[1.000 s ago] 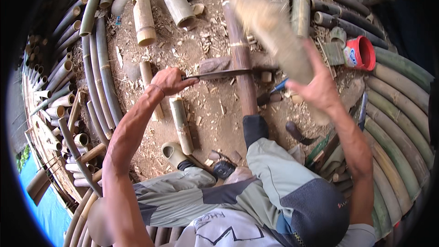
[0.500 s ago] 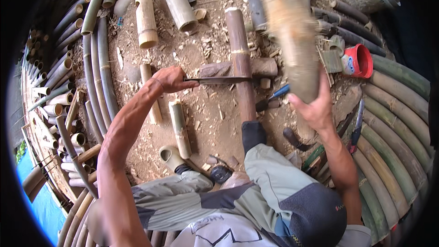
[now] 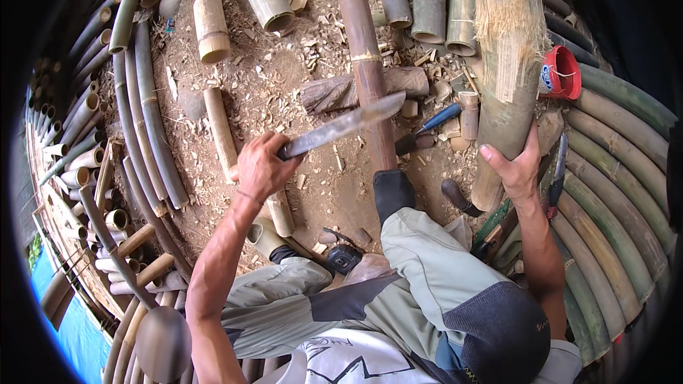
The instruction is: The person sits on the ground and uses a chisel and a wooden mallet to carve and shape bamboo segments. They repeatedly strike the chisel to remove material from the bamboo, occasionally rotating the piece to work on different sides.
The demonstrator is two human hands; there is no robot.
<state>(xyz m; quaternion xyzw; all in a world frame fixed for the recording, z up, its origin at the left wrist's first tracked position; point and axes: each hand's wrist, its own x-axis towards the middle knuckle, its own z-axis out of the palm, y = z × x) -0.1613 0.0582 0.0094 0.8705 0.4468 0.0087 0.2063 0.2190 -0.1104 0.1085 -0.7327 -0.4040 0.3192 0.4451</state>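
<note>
My left hand (image 3: 260, 167) is closed round the dark handle of a machete (image 3: 345, 124). Its straight blade points up and right, and its tip end overlaps a brown bamboo pole (image 3: 368, 78) from this viewpoint. I cannot tell whether they touch. The pole lies across a short log (image 3: 327, 94), its near end by my dark-covered foot (image 3: 393, 195). At the right, my right hand (image 3: 516, 167) grips a thick wooden club (image 3: 509, 64) near its narrower lower end. The club stands nearly upright in view, its upper side frayed and splintered.
Cut bamboo tubes (image 3: 210, 11) lie at the far side and along the left. A blue-handled tool (image 3: 437, 119), a red bucket (image 3: 562, 75) and a tape measure (image 3: 344, 259) are around me. Long bamboo poles (image 3: 612, 227) line the right. Wood chips litter the ground.
The machete has swung from edge-on to showing its flat, with its tip raised; my left hand is nearer me. The club has moved right and is no longer blurred.
</note>
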